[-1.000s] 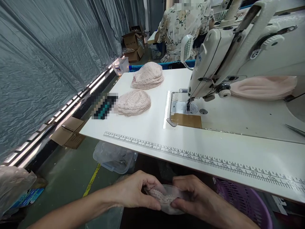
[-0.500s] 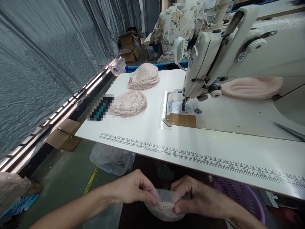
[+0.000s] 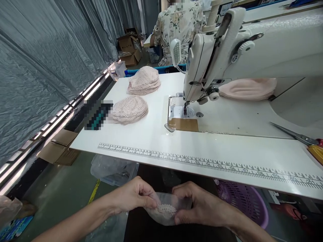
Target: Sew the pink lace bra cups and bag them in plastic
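Below the front edge of the white sewing table (image 3: 227, 148), both my hands pinch one small pale pink lace piece (image 3: 165, 211). My left hand (image 3: 135, 198) grips its left end between thumb and fingers. My right hand (image 3: 199, 205) holds its right side, fingers curled over the sheer fabric. On the table stand a white sewing machine (image 3: 227, 57) and two stacks of similar pink lace pieces, one near (image 3: 130, 109), one farther back (image 3: 143, 80). More pink fabric (image 3: 248, 89) lies under the machine's arm.
Scissors (image 3: 295, 135) lie at the table's right. A purple basket (image 3: 239, 201) and a clear plastic bin (image 3: 113, 166) sit under the table. Grey plastic sheeting (image 3: 45, 57) hangs on the left, with cardboard boxes (image 3: 59, 151) on the floor. A person in a floral top (image 3: 176, 30) sits beyond.
My view has shifted right, bringing the scissors into sight. My hands have kept hold of the lace piece, turning and re-gripping it slightly.
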`<state>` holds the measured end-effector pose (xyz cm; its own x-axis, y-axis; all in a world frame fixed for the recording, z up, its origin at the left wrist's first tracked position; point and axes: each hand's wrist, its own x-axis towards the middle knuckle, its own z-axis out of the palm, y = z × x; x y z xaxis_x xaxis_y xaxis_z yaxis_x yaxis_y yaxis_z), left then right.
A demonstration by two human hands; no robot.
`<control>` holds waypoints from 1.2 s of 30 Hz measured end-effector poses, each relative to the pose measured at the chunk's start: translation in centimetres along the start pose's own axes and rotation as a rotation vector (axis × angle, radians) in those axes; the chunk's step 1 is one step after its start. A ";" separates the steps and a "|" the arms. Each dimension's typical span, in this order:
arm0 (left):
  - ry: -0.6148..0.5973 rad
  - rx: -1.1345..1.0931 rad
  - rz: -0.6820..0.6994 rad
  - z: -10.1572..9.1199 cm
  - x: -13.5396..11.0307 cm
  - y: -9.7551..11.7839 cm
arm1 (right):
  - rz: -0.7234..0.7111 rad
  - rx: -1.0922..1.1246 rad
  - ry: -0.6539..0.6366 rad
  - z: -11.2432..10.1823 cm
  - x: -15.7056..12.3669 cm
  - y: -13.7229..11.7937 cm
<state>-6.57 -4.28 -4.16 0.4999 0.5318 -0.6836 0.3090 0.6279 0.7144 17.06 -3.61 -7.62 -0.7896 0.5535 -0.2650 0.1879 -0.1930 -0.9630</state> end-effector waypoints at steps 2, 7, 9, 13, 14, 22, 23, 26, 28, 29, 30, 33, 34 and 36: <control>0.004 -0.004 0.007 -0.1 -0.2 0.0 | -0.017 -0.020 0.017 0.1 0.0 -0.4; -0.034 -0.002 0.038 -0.3 -0.6 -0.1 | -0.030 -0.020 -0.028 -0.1 0.0 -1.2; -0.030 -0.010 0.046 -0.3 -0.7 -0.1 | -0.020 -0.018 -0.034 0.0 0.0 -1.2; -0.007 -0.030 0.034 -0.3 -0.5 -0.3 | -0.006 -0.009 -0.024 0.4 0.2 -1.0; 0.002 -0.027 0.032 -0.3 -0.5 -0.3 | -0.009 -0.004 -0.012 0.5 0.3 -0.9; -0.065 0.019 0.008 -0.6 -1.0 -0.2 | -0.006 0.059 -0.025 0.9 0.5 -0.7; -0.073 0.045 0.002 -0.5 -0.9 0.0 | 0.024 0.063 -0.026 1.0 0.6 -0.6; -0.080 0.138 -0.018 0.2 -0.4 0.6 | 0.083 0.058 -0.018 1.3 0.8 -0.4; -0.061 0.187 -0.028 0.8 0.1 0.9 | 0.094 0.054 -0.015 1.4 0.9 -0.3; -0.050 0.203 -0.031 1.0 0.4 1.0 | 0.100 0.055 -0.016 1.4 0.9 -0.2; -0.044 0.210 -0.033 1.2 0.6 1.0 | 0.104 0.058 -0.018 1.3 0.8 -0.2; -0.059 0.187 -0.037 1.3 0.8 0.8 | 0.103 0.081 -0.037 0.6 0.3 -0.2; -0.066 0.168 -0.040 1.2 0.8 0.7 | 0.100 0.091 -0.044 0.3 0.1 -0.1; -0.069 0.129 -0.051 0.9 0.7 0.5 | 0.096 0.111 -0.060 -0.3 -0.2 0.1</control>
<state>-5.33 -4.10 -4.12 0.5341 0.4580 -0.7106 0.4344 0.5723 0.6955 17.40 -3.51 -7.66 -0.8050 0.4798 -0.3490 0.2008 -0.3332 -0.9212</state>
